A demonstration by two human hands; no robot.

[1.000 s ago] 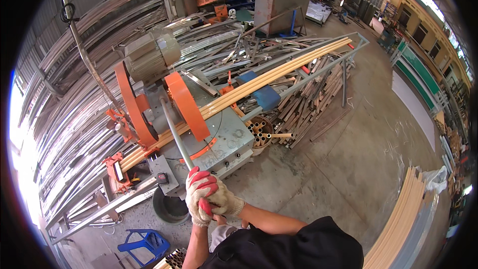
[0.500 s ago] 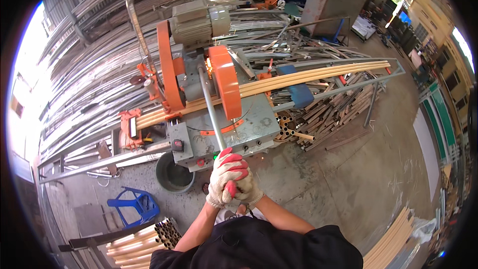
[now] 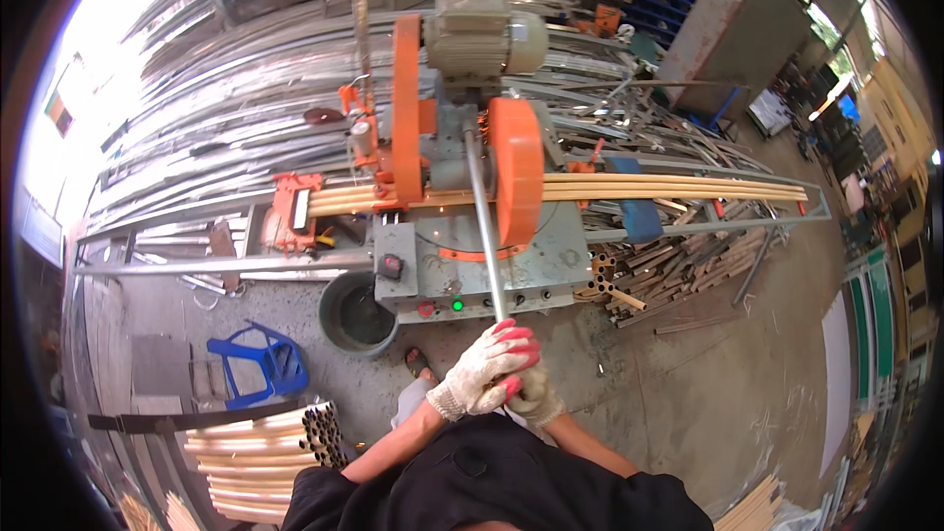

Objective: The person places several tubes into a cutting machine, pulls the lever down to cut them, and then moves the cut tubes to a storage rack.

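Grey concrete floor [image 3: 708, 364]; your red-and-white-gloved left hand [image 3: 480, 371] and right hand [image 3: 537, 395] had fingers wrapped round the silver metal lever [image 3: 486, 226]. Cutting seemed underway, wanting steady pressure.

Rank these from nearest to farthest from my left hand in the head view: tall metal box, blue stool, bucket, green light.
From the left hand:
1. Green light: ahead, slightly left.
2. Bucket: to the left.
3. Blue stool: farther left.
4. Tall metal box: far back, right.

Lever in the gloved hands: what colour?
The lever is silver-grey, clearest in the head view.
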